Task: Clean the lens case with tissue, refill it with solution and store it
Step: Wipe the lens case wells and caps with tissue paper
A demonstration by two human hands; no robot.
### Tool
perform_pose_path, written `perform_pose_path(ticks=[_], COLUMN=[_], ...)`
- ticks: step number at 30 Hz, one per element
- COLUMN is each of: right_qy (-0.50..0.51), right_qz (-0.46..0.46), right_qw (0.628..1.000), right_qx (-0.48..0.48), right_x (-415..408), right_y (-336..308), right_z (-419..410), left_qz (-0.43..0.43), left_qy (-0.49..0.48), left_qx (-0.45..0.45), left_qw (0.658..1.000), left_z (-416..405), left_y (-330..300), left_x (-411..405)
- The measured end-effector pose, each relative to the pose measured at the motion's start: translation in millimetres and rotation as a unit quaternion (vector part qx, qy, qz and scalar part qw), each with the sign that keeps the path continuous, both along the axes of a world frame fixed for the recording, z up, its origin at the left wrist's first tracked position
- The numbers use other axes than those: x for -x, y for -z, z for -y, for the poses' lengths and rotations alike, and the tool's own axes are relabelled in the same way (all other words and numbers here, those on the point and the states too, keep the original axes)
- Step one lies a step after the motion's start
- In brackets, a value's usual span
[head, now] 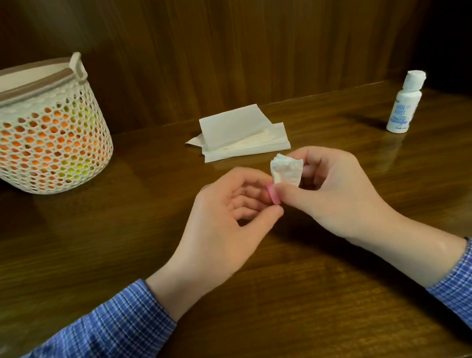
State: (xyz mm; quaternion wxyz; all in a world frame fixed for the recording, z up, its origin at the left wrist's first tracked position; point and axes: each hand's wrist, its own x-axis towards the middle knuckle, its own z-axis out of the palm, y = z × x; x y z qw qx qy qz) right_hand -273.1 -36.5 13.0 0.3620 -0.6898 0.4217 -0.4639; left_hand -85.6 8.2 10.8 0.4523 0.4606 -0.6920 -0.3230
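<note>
I see a dark, glossy wooden table with the grain running left to right, backed by a wall of vertical wood panelling. The light is dim and warm, and the tabletop throws back soft reflections.

At the far left stands a white perforated basket with a brown rim; orange and green things show through its holes, but I cannot tell what they are. A stack of flat tissues lies near the table's middle, close to the wall. A small white bottle stands upright at the far right, cap on, well apart from the tissues.

My hands meet above the table, just in front of the tissues. My left hand pinches a small pink piece of the lens case between thumb and curled fingers. I see it edge-on as a thin band, its long axis running nearly up and down; most of it is hidden, so I cannot tell which way it opens. My right hand grips a crumpled tissue wad, which touches the pink piece from the right. Both sleeves are blue check.
</note>
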Motion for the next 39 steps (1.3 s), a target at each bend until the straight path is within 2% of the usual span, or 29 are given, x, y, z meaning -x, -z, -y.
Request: perform_pose_path(ticks=[4,14,24,26,32,39], right_qy=[0.013,0.030,0.006,-0.002,-0.024,-0.036], right_qz=[-0.006,-0.057,-0.076,-0.058,0.049,-0.011], right_qw=[1.000,0.991,0.981,0.984,0.995,0.996], right_qx=[-0.003,0.119,0.176,0.167,0.086,0.082], right_x=[0,-1,1,2,8,5], right_y=[4,5,1,0,-3,1], right_z=[2,-5,-5,-4,3,-2], left_qz=[-0.011,0.022,-0.068,-0.098,-0.151,-0.188], left_qy=[-0.016,0.028,0.109,0.119,0.115,0.116], left_qx=[0.001,-0.065,-0.214,-0.228,-0.181,-0.186], left_qw=[1.000,0.997,0.968,0.961,0.965,0.957], left_z=[-1,8,10,11,11,11], left_y=[2,1,-10,-12,-7,-4], left_x=[3,-4,-6,-7,-10,-7])
